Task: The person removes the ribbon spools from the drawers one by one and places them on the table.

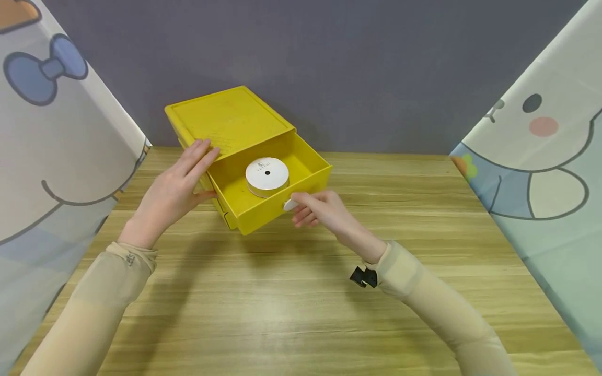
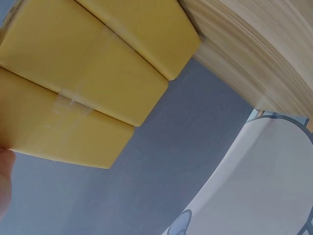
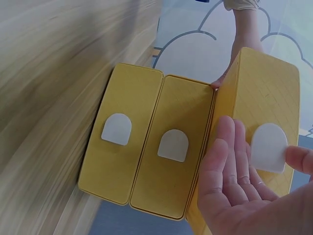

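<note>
A yellow drawer cabinet (image 1: 230, 117) stands at the back of the table with its top drawer (image 1: 263, 211) pulled out. Inside that drawer lies a white ribbon spool (image 1: 267, 174) with a small dark hole in its middle. My right hand (image 1: 324, 209) pinches the drawer's white pull tab (image 3: 269, 148), thumb on one face and fingers behind. Resting on the cabinet's left front edge is my left hand (image 1: 174, 188), its fingers extended over the top and its thumb lower at the side. In the left wrist view only a bit of that hand shows, beside the cabinet's side.
Below the top drawer are two closed drawers, a middle one (image 3: 173, 112) and a bottom one (image 3: 110, 166), each with a white tab. A grey wall (image 1: 338, 68) rises behind the wooden table (image 1: 282, 308). Cartoon-printed curtains (image 1: 80, 141) hang at both sides.
</note>
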Tool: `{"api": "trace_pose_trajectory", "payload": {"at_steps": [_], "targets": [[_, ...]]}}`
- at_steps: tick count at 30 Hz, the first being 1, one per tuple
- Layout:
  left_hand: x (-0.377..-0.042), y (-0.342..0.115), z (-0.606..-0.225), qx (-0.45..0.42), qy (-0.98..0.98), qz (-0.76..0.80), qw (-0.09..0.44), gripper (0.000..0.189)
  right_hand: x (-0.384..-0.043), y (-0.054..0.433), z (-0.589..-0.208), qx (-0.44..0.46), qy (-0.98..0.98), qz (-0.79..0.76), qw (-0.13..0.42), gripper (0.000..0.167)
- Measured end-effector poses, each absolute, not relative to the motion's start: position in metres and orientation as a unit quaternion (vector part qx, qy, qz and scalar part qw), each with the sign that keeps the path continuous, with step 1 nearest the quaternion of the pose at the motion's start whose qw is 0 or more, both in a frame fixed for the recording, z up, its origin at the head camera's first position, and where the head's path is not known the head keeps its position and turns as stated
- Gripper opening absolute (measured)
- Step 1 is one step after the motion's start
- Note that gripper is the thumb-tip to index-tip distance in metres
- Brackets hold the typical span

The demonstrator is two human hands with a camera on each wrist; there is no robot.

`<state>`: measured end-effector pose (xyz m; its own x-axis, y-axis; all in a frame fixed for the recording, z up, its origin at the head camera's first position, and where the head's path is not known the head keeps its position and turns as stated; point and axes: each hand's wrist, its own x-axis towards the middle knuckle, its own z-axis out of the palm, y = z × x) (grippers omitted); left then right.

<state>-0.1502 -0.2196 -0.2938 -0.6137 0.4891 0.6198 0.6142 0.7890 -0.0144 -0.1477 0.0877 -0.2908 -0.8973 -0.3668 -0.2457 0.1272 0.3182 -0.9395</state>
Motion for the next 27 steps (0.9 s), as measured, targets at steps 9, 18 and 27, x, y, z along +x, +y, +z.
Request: {"api": "trace_pose_trajectory", "payload": {"at_steps": [9,18,27], "targets": [[-0.151,-0.221,-0.294,-0.31,-0.893,-0.102,0.309,0.096,-0.14,0.095,-0.292,-0.084,0.785,-0.578,0.207,0.043],[-0.151,-0.222,-0.295,-0.305,-0.895,-0.109,0.308,0.095,-0.137,0.099,-0.293,-0.092,0.781,-0.58,0.213,0.042],[-0.151,-0.221,-0.296,-0.31,-0.892,-0.11,0.312,0.095,-0.143,0.11,-0.279,-0.11,0.826,-0.512,0.207,0.046]]}}
